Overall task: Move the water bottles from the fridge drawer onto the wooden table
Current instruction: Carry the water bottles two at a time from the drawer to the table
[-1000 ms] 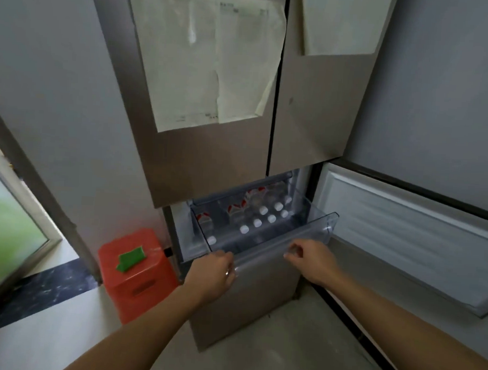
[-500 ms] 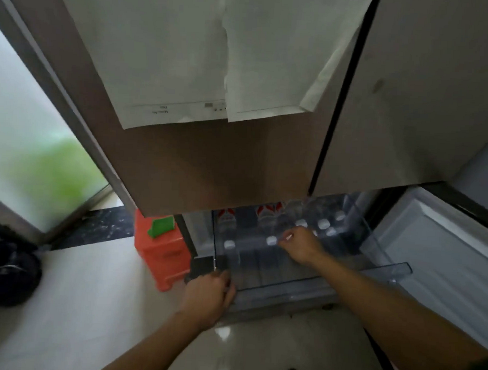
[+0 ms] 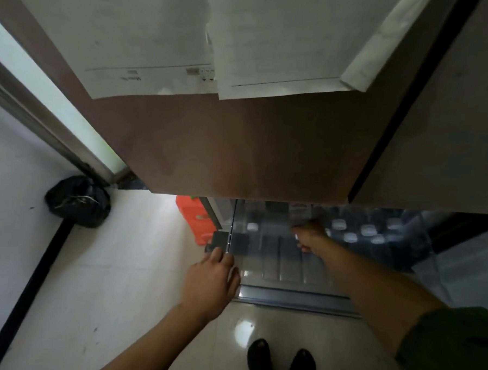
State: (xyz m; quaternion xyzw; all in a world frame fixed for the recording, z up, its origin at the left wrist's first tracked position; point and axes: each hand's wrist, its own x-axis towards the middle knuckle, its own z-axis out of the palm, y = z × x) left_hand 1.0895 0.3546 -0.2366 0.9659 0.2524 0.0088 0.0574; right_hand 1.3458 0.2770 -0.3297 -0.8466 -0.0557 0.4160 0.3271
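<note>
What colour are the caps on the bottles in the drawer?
White, seen in the head view on the bottle caps in the drawer.

A: What can we not see well here?

B: The brown fridge door (image 3: pixel 238 156) covers the back of the clear plastic fridge drawer (image 3: pixel 275 268), so the white-capped water bottles (image 3: pixel 367 229) show only blurred tops.

A: And the right hand (image 3: pixel 309 235)?

B: Its fingers go under the door edge; I cannot tell if they hold something. The orange plastic box (image 3: pixel 191 219) is half hidden too.
</note>
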